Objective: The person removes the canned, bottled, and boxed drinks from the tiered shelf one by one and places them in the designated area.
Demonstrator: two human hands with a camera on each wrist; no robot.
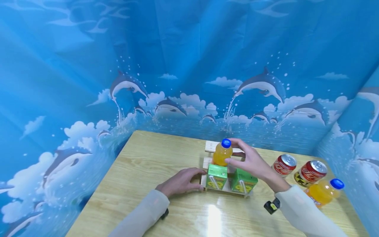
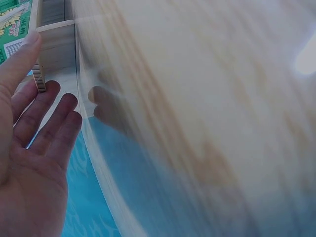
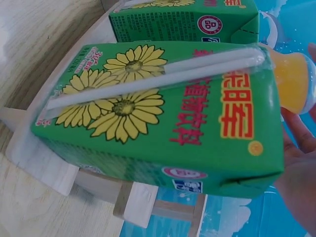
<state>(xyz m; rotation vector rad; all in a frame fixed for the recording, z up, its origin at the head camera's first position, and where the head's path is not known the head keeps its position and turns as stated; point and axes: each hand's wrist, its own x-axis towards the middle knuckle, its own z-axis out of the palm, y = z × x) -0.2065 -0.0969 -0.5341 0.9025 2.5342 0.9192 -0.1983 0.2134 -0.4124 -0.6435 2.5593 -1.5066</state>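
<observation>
A small bottle of orange drink (image 1: 222,154) with a blue cap stands upright on a stepped wooden rack (image 1: 209,162). My right hand (image 1: 251,159) holds it from the right, thumb at its front and fingers behind; the right wrist view shows only part of the bottle (image 3: 291,81) and of that hand. On the lower step, two green drink cartons (image 1: 217,177) with straws stand side by side. My left hand (image 1: 185,181) holds the rack's left end. In the left wrist view, thumb and index finger span the end of its slat (image 2: 38,74).
Right of the rack stand two red drink cans (image 1: 285,165), one with a yellow-and-black patterned lower part. Another orange drink bottle (image 1: 322,192) is nearer, beside my right sleeve. A blue dolphin-print curtain (image 1: 189,65) lines the back of the wooden table (image 1: 148,154).
</observation>
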